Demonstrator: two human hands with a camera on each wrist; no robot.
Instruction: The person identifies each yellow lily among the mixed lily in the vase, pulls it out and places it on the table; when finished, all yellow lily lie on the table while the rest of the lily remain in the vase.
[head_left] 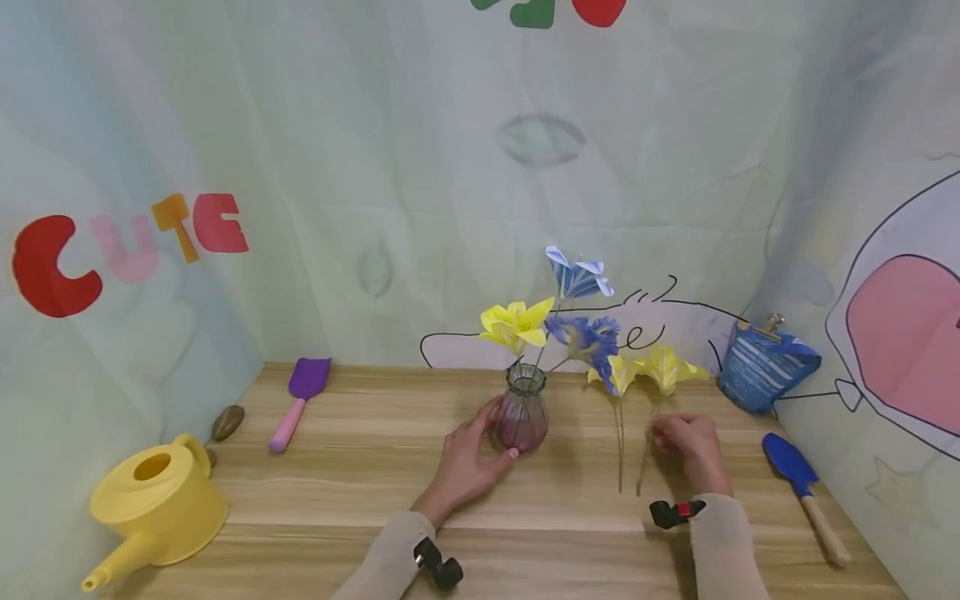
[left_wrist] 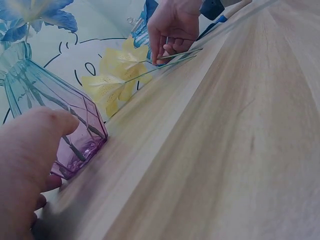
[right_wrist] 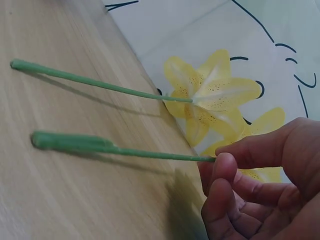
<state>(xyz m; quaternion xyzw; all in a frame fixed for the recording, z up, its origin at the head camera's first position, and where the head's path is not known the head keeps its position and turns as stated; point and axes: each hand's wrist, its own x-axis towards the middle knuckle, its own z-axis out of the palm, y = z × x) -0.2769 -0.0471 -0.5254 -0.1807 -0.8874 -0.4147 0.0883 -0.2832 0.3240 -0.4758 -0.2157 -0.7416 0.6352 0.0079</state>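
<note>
A ribbed glass vase [head_left: 522, 423], greenish at the neck and purple below, stands on the table. My left hand [head_left: 467, 465] holds its lower body, thumb in front and fingers round the far side. A yellow lily [head_left: 517, 323], a light blue flower [head_left: 577, 277] and a purple-blue flower [head_left: 588, 337] rise from the vase. To its right, my right hand [head_left: 692, 446] pinches the green stem [right_wrist: 155, 153] of a yellow lily [head_left: 667, 368] between thumb and fingers. Another yellow lily [right_wrist: 215, 95] lies beside it, its stem end on the table.
On the left are a yellow watering can [head_left: 168, 508], a brown stone [head_left: 228, 423] and a purple shovel with a pink handle [head_left: 309, 379]. A clipped blue bag [head_left: 765, 367] and a blue trowel [head_left: 791, 462] are at the right. Printed curtains surround the wooden table [head_left: 345, 500].
</note>
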